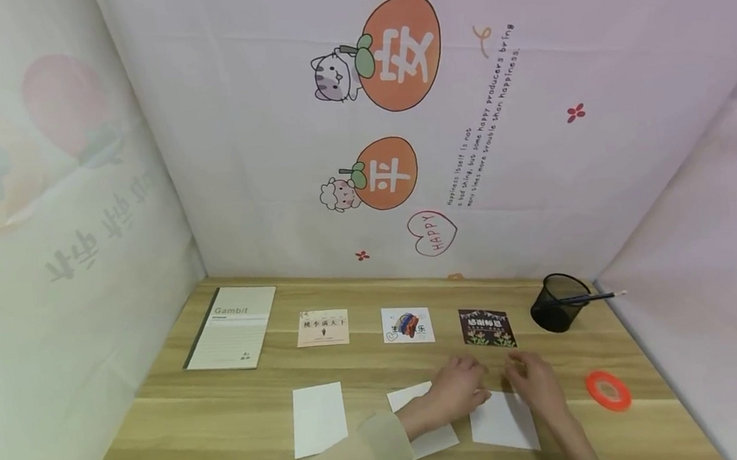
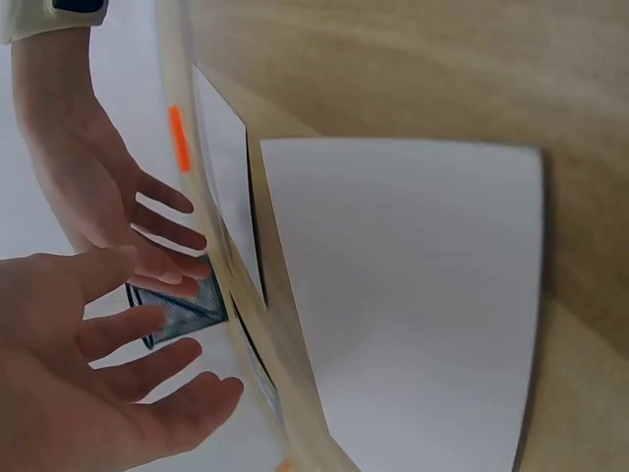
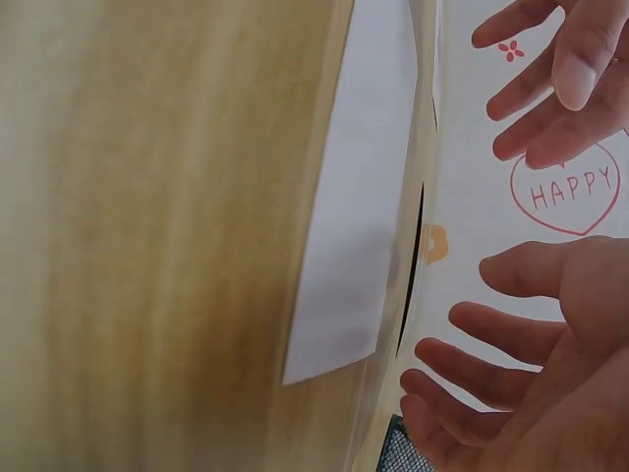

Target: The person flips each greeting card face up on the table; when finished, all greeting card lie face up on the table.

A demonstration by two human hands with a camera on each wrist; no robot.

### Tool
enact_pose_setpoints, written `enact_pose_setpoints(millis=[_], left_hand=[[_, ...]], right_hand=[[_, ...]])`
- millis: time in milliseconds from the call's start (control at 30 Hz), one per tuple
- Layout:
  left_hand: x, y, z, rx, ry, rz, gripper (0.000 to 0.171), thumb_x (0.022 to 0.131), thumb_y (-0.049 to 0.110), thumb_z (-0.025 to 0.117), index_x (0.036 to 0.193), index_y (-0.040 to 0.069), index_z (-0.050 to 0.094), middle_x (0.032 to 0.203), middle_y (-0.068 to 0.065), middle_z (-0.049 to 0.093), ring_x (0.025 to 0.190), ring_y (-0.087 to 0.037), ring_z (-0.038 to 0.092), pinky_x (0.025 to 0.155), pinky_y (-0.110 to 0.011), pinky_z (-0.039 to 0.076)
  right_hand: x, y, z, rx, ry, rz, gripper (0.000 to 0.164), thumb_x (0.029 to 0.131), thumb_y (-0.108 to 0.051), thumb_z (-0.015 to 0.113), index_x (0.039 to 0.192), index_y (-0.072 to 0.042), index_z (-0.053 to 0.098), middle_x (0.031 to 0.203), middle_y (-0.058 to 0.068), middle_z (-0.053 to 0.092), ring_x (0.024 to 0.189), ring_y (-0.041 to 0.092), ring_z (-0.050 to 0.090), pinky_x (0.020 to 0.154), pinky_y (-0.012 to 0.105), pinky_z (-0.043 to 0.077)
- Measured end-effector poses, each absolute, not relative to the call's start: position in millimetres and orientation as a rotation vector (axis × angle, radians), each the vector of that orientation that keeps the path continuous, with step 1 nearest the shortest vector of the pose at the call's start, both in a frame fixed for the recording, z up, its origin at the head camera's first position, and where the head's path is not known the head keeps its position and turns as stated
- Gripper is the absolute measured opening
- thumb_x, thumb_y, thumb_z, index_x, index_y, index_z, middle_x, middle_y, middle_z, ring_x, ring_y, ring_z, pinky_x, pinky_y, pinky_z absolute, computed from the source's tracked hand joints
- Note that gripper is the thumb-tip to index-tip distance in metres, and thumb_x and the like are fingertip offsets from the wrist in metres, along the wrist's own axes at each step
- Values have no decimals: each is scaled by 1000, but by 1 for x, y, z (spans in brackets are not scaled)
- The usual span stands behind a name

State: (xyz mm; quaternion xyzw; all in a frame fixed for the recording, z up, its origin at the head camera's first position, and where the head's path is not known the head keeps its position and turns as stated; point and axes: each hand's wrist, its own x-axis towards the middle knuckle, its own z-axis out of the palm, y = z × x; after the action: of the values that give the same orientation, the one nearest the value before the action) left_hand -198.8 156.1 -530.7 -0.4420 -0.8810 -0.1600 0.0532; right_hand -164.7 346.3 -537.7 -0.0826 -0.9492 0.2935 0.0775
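My left hand (image 1: pixel 454 393) hovers over the edges of the middle white paper (image 1: pixel 432 442) and the right-hand white paper (image 1: pixel 503 424), fingers relaxed and holding nothing. Beside it, my right hand (image 1: pixel 538 385) is held above the upper right corner of that right-hand paper, its fingers loosely spread around nothing. Both wrist views show the palms facing each other with a gap between. Just beyond the hands lies a dark card (image 1: pixel 487 328) with white lettering and flowers. A third white paper (image 1: pixel 319 420) lies to the left, near my left sleeve.
Along the back are a notebook (image 1: pixel 231 328), a beige card (image 1: pixel 322 328) and a white card with a colourful picture (image 1: pixel 407 325). A black mesh pen holder (image 1: pixel 552 308) with pencils stands back right. An orange-red tape roll (image 1: pixel 590 386) lies at right. Fabric walls enclose the wooden table.
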Motion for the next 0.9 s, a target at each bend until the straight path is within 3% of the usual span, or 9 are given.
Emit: enact_pose_setpoints(millis=[300, 767, 900], left_hand=[[-182, 160, -538, -1378, -2751, -281, 58, 85, 52, 65, 130, 16, 56, 133, -3, 54, 124, -21, 48, 93, -35, 49], [-177, 153, -541, -1432, -2824, -206, 77, 73, 60, 72, 136, 21, 52, 142, -2, 46, 135, -31, 37, 99, -43, 45], [-178, 149, -537, -1470, -2827, -191, 79, 71, 61, 74, 136, 21, 53, 141, -2, 48, 133, -32, 40, 98, -44, 46]], right_hand=[[-153, 349, -544, -263, -2900, 801, 38, 90, -11, 60, 120, 13, 56, 117, 34, 57, 108, 49, 54, 91, 58, 44], [-138, 351, -548, -268, -2902, 767, 35, 88, -9, 62, 116, 12, 59, 115, 33, 59, 107, 49, 55, 91, 59, 44], [-133, 351, -546, -309, -2932, 792, 36, 89, -9, 61, 118, 12, 58, 118, 33, 57, 110, 48, 54, 91, 59, 44]])
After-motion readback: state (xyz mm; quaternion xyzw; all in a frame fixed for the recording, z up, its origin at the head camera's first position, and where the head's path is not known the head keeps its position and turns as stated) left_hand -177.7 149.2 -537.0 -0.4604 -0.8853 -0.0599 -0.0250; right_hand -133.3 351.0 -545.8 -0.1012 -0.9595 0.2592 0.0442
